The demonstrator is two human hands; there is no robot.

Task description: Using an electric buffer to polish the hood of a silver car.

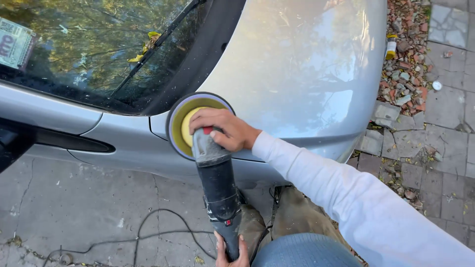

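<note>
Scene: A person stands at the side of a silver car, working a corded electric polisher where the bonnet meets the front wing, just below the windscreen.
Right hand: The right hand, in a long white sleeve, lies closed over the polisher's head, fingers wrapped across the top beside a small red button.
Left hand: The left hand grips the tail of the black handle at the bottom edge of the view, fingers curled around it.
Polisher: The grey-and-black body runs from the lower hand up to the round yellow pad, ringed in dark foam, which sits against the silver panel near the base of the windscreen pillar.
Cable: A black power cord loops across the cracked concrete beside the car.
Windscreen: Tree reflections fill the glass; a wiper blade rests on it with yellow leaves caught beneath, and a paper sticker shows in the corner.
Surroundings: Past the nose of the car, broken bricks and rubble lie along grey paving slabs, with a yellow-capped bottle among them.
</note>
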